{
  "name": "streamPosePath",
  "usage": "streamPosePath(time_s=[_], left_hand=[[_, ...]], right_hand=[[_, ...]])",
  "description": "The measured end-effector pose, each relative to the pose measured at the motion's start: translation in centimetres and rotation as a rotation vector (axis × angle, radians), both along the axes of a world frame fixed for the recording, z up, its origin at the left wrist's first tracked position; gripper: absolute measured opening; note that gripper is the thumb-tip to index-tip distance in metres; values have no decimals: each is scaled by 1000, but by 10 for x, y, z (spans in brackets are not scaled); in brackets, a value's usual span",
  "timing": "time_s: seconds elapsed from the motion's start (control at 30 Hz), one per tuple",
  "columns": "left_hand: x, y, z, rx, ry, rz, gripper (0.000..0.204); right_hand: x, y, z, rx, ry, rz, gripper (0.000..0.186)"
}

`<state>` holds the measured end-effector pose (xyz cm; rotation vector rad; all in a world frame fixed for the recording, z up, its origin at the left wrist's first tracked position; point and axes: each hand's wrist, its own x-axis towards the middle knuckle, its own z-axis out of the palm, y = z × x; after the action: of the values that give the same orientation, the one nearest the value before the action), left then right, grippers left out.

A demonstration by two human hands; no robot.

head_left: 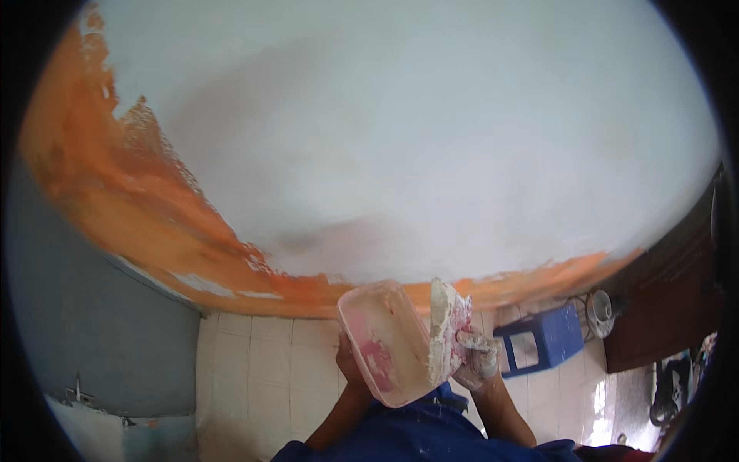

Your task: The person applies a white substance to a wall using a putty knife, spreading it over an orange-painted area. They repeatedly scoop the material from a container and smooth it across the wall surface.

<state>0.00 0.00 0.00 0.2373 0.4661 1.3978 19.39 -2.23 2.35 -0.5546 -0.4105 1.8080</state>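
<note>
My left hand [350, 359] is wrapped round the left side of a pinkish rectangular plastic tub [422, 323], most of its fingers hidden behind the wall. White and pink putty [377, 362] smears the inside of the tub. In my right hand [479, 360], whose fingers are caked with white putty, is a wide putty knife [450, 333]. Its blade is thickly coated in white and pink and stands upright against the tub's right rim. Beyond them rises a wall [431, 154] coated mostly white, with orange paint [131, 200] showing along its left and lower edges.
A blue plastic stool [558, 339] stands on the pale tiled floor [265, 362] at the right, beside a fan-like round white object [600, 312]. Dark brown furniture [654, 323] fills the far right. A grey door-like panel [92, 292] with a handle is at the left.
</note>
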Motion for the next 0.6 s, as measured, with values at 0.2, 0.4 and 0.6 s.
streamPosePath(time_s=[0.2,0.4,0.6], left_hand=[[-32,-20,23,31,-152,-10,62],[-21,-23,44,71,-173,-5,64],[-7,-21,56,65,-174,4,65]], right_hand=[[-35,-4,21,124,364,53,52],[-27,10,-19,212,361,-33,51],[-14,32,2,208,320,-100,48]])
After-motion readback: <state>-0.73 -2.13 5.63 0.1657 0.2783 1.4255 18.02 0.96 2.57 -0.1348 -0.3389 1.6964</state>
